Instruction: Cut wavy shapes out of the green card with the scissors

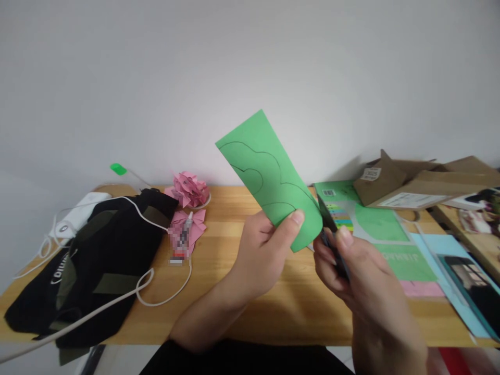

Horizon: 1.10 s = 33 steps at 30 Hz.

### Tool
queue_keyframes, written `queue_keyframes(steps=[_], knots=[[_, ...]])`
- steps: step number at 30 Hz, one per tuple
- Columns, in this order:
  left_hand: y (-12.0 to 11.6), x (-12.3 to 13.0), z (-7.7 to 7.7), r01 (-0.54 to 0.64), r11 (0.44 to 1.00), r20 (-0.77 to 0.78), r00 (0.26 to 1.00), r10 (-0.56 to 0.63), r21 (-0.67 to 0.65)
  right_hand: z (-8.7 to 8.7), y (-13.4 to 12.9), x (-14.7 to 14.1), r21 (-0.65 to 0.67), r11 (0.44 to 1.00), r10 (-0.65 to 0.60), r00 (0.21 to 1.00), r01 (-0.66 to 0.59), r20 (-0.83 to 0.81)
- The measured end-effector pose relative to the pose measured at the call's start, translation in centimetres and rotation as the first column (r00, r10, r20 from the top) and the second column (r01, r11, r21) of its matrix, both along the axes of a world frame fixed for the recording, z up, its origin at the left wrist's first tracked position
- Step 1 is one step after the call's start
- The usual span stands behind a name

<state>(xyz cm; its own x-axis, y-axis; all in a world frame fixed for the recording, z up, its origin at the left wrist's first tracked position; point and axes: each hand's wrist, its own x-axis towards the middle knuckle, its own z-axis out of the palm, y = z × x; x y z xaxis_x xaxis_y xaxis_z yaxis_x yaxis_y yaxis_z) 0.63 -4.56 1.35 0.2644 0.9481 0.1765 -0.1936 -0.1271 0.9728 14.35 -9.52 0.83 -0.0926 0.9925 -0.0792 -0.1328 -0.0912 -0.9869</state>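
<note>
My left hand pinches a folded-looking piece of green paper near its lower end, thumb on the front face. Curved, wavy pencil lines run across the paper, and its lower right corner has a rounded cut edge. In my right hand is a dark utility knife or pair of scissors; which one I cannot tell. Its blade points up and lies against the paper's right edge. My fingers wrap the handle and hide most of it. Both hands are raised over the wooden table.
At left lie a black bag, a white power strip, cables, pink paper flowers and a glue tube. At right are a green paper pack, an open cardboard box, blue paper and a phone.
</note>
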Motion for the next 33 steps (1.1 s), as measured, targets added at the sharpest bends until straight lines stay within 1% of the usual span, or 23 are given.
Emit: queue_keyframes(steps=[4,11,16,24,33], knots=[[-0.04,-0.15,0.12,-0.007,1.0,0.001,1.0,0.007,-0.003,-0.04,0.09,0.11,-0.002,1.0,-0.002,1.0,0.002,0.012],[0.16,-0.47,0.06,0.043,0.999,-0.003,0.999,-0.043,-0.017,0.49,-0.02,0.22,0.007,0.999,0.032,0.997,-0.033,0.076],[0.3,-0.59,0.02,0.075,0.997,-0.013,0.997,-0.075,-0.02,0.55,0.16,0.32,0.024,0.999,0.041,0.994,-0.044,0.099],[0.4,-0.85,-0.06,0.077,0.997,-0.029,0.997,-0.078,-0.007,0.43,0.2,0.65,-0.024,0.999,0.037,0.992,-0.034,0.125],[0.52,-0.97,-0.23,0.093,0.996,-0.007,0.996,-0.093,-0.009,0.59,0.36,0.71,0.016,0.998,0.059,0.989,-0.062,0.138]])
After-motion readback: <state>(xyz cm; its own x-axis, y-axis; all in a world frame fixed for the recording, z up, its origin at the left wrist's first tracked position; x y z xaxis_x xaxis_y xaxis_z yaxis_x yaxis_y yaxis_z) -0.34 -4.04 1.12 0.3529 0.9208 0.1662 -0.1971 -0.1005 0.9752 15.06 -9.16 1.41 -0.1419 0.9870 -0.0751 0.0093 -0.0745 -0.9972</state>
